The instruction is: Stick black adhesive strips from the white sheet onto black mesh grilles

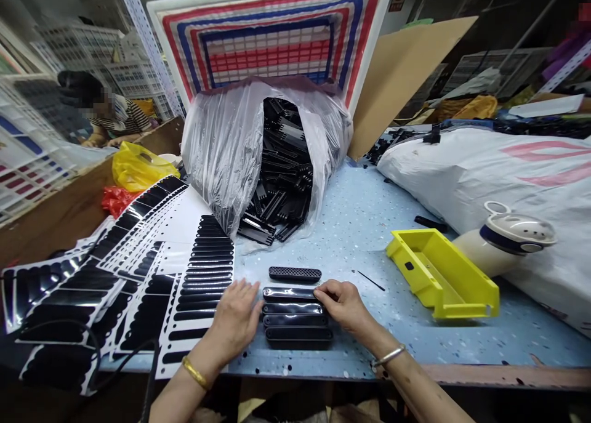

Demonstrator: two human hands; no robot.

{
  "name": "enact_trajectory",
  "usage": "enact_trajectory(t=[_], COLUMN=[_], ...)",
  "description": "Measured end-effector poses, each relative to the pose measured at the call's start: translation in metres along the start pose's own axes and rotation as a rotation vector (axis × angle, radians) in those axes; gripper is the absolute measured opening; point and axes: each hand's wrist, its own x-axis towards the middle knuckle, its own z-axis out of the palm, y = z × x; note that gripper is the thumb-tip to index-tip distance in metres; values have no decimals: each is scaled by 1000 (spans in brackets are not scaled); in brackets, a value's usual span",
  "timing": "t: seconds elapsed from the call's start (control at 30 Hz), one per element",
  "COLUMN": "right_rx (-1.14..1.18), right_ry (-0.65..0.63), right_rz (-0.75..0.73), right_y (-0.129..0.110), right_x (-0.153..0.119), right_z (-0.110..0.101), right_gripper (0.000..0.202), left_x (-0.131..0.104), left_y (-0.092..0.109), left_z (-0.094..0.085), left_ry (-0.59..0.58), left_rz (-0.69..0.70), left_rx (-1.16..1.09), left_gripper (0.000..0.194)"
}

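Several long black plastic strips (295,317) lie side by side on the blue table (355,226) near its front edge. My left hand (235,321) rests flat at their left ends, partly over a sticker sheet. My right hand (344,303) pinches the right end of the glossy top strip (289,294). One more black strip with a mesh face (294,274) lies just beyond, apart from both hands. White sheets of black oval stickers (203,275) spread to the left.
A clear bag full of black parts (277,164) sits behind. A yellow plastic tray (441,274), a white bottle (503,238) and a big white sack (498,170) lie right. A thin black pin (369,280) lies near. A person sits far left.
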Motion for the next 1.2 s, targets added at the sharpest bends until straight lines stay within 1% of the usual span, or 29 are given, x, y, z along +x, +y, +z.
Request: enact_trajectory(t=[0.1, 0.17, 0.2, 0.27, 0.33, 0.37, 0.47, 0.53, 0.57, 0.63, 0.67, 0.7, 0.73, 0.77, 0.8, 0.83, 0.87, 0.9, 0.93, 0.97, 1.0, 1.03, 1.07, 1.13, 1.2], right_rx=[-19, -39, -55, -100, -155, -180, -224, -224, -224, -249, -266, -285, -300, -303, -293, -262, -209, -150, -118, -107, -103, -95, -95, -120, -155], right_ry=[-18, -33, -34, -23, -3, 7, 18, -2, -15, -18, 32, 109, 164, 193, 191, 174, 154, 140, 82, 1, -101, -142, -151, -157, -168], right_rz=[11, 10, 8, 5, 7, 7, -27, -72, -96, -143, -175, -214, -258, -314, -386, -479, -590, -719, -807, -853, -863, -882, -893, -925, -986], right_y=[-1, -2, -3, -3, -5, -6, -8, -6, -5, -1, 0, -1, -4, -12, -22, -36, -52, -70, -87, -102, -115, -125, -132, -135, -128], right_x=[-1, 0, 2, 5, 10, 12, 15, 14, 13, 12, 11, 11, 11, 11, 10, 8, 5, 2, -3, -7, -11, -15, -19, -25, -30], right_z=[-2, -4, -4, -2, 2, 4, 7, 3, -2, -13, -18, -22, -23, -21, -16, -7, 5, 20, 37, 56, 74, 93, 110, 139, 161], right_gripper=[34, 37, 40, 45, 45, 45, 45, 47, 49, 49, 45, 41, 36, 31, 25, 19, 14, 9, 8, 9, 11, 11, 11, 23, 38], left_x=[-7, -3, 1, 14, 29, 36, 52, 53, 50, 35, 23, 7, -12, -32, -55, -77, -98, -117, -132, -142, -149, -151, -151, -145, -141], left_y=[-18, -20, -18, -10, -1, 3, 11, 12, 11, 7, 3, -1, -6, -11, -17, -23, -30, -35, -40, -44, -46, -47, -47, -42, -31], left_z=[-6, -8, -8, -5, 3, 8, 22, 22, 18, 1, -12, -25, -40, -54, -66, -76, -82, -84, -82, -77, -72, -65, -61, -57, -64], left_ry=[113, 129, 102, -9, -123, -162, -194, -193, -189, -157, -118, -67, 18, 103, 165, 212, 241, 285, 306, 312, 300, 305, 339, 425, 474], left_rz=[-128, -230, -292, -421, -531, -561, -554, -526, -517, -505, -499, -491, -480, -492, -558, -701, -880, -1061, -1186, -1290, -1349, -1385, -1416, -1455, -1482], left_rx=[-19, -113, -173, -299, -382, -402, -428, -445, -449, -435, -424, -411, -402, -391, -361, -295, -243, -233, -291, -380, -507, -637, -739, -900, -1020], left_gripper=[30, 30, 30, 30, 31, 31, 30, 34, 36, 38, 37, 35, 33, 31, 30, 32, 34, 37, 41, 45, 47, 47, 49, 51, 51])
